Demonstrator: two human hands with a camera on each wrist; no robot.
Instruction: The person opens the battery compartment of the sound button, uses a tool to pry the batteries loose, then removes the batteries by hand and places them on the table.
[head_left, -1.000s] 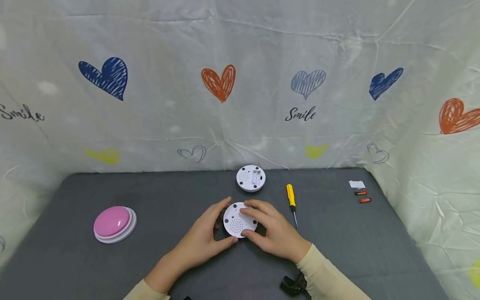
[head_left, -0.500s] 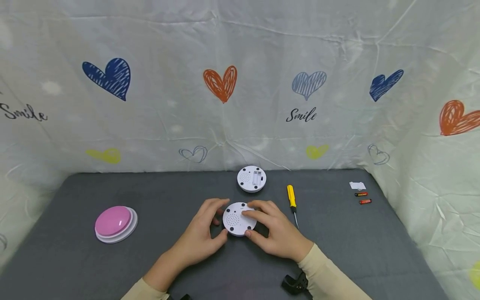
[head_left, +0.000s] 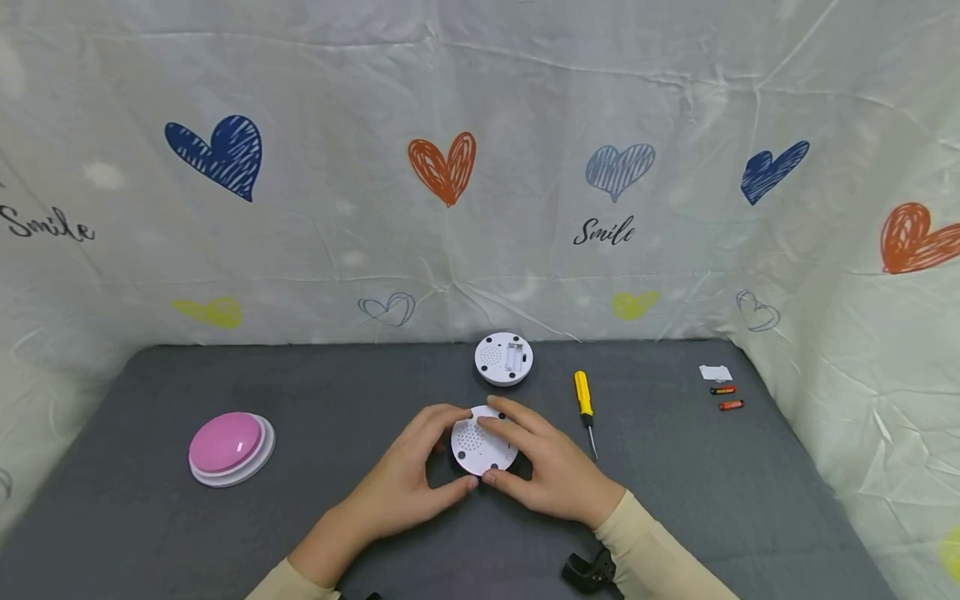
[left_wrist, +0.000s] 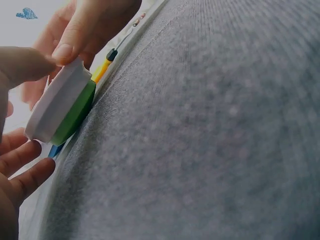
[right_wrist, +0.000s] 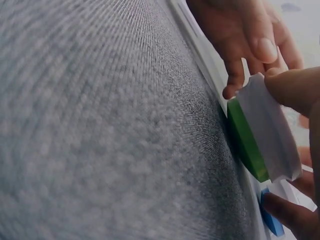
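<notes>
The white round device (head_left: 486,450) sits turned further clockwise; the left grip (head_left: 405,475) has its thumb back at the near rim.

Support surface: I view table (head_left: 337,392), grey cloth over top. Left side: pink-domed button (head_left: 225,442) on white base. Far edge, near centre: white-backed button (head_left: 491,357), battery bay facing up. Right of it: yellow-handled screwdriver (head_left: 582,392), tip toward near side. Far right: small white cover (head_left: 715,372), two batteries (head_left: 723,390) just beside. Green-and-white button (head_left: 480,454): cloth contact I cannot confirm.
</notes>
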